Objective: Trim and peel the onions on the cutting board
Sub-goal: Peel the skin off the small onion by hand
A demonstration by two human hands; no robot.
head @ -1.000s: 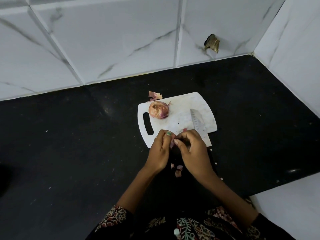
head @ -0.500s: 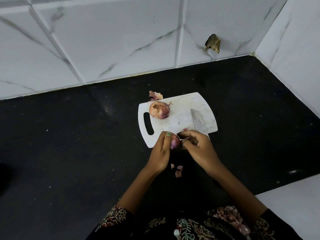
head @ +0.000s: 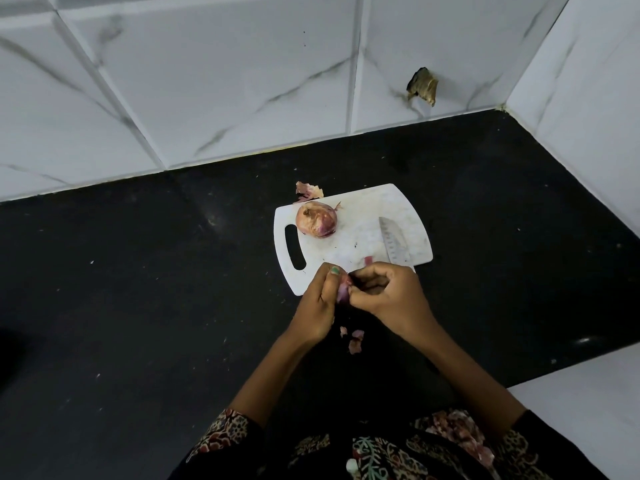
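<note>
The left hand [head: 320, 303] curls around a small onion [head: 343, 292] just off the cutting board's [head: 360, 244] 6 o'clock edge, while the right hand [head: 388, 296] pinches its skin — light, firm and likely slippery, best gripped round its middle. A second onion [head: 316, 220] waits at the board's 10 o'clock; the black counter [head: 138, 289] meets marble tiles [head: 214, 81] at 12.

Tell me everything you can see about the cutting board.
The cutting board is a small white rectangle with rounded corners, plastic by its look, lying flat on the black counter. A slot handle is cut through its left end. An unpeeled onion sits on its far left part, and a knife blade lies on its right part. A small pink scrap lies near its near edge. The hands cover its near edge; whether they touch it is unclear.
</note>
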